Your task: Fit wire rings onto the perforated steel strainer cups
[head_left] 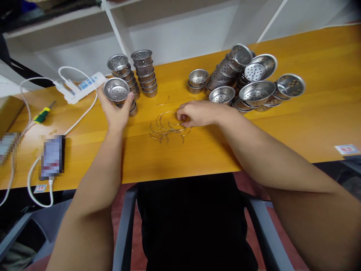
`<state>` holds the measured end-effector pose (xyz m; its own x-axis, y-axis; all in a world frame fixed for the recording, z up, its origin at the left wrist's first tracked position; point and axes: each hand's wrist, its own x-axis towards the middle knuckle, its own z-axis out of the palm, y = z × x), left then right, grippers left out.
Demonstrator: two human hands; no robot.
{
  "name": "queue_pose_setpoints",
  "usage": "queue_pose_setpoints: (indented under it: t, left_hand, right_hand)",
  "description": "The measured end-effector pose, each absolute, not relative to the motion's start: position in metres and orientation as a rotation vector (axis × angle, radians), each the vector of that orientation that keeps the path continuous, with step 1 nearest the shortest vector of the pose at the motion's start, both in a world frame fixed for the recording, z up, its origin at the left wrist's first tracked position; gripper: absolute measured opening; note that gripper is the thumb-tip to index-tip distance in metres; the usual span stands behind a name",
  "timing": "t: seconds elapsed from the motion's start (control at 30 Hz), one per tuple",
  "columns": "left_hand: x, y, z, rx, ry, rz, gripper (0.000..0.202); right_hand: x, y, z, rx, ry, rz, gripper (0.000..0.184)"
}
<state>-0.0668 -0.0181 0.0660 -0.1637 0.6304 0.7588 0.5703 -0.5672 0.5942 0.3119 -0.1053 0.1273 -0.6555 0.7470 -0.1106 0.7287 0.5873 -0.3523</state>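
My left hand (115, 113) is wrapped round a perforated metal cup (116, 90) that tops a short stack at the left. Over the middle of the table, my right hand (194, 114) has its fingers pinched together at the edge of a loose pile of thin curved wires (169, 130). Whether a wire is between those fingertips I cannot make out. Behind my left hand rise two taller stacks of the same cups, a left stack (118, 64) and a right stack (145, 73). Beyond my right hand stands a pair of nested cups (198, 79).
Several tilted cup stacks (256, 92) crowd the right rear of the wooden table (158, 162). At the left lie a white power strip (87, 86) with cables, a green-and-yellow screwdriver (42, 114) and a plugged-in phone (52, 156). A shelf unit (180, 34) borders the back.
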Motion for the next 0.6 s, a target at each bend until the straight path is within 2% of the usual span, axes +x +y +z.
queue_pose_setpoints:
  t: [0.1,0.2,0.33,0.6]
  left_hand:
    - [-0.048,-0.028,0.064,2.183,1.188,1.835,0.092]
    - [-0.023,-0.043,0.058,2.311,1.021,1.616,0.099]
    - [0.000,-0.057,0.050,2.463,0.851,1.399,0.094]
    - [0.003,-0.059,0.046,2.449,0.864,1.277,0.094]
  right_hand:
    - [0.295,-0.121,0.146,-1.483,-2.897,0.478,0.018]
    - [0.282,-0.135,0.160,-1.662,-2.956,0.372,0.022]
    - [0.277,-0.141,0.165,-1.708,-3.026,0.354,0.020]
    - [0.273,-0.146,0.163,-1.725,-2.970,0.319,0.020]
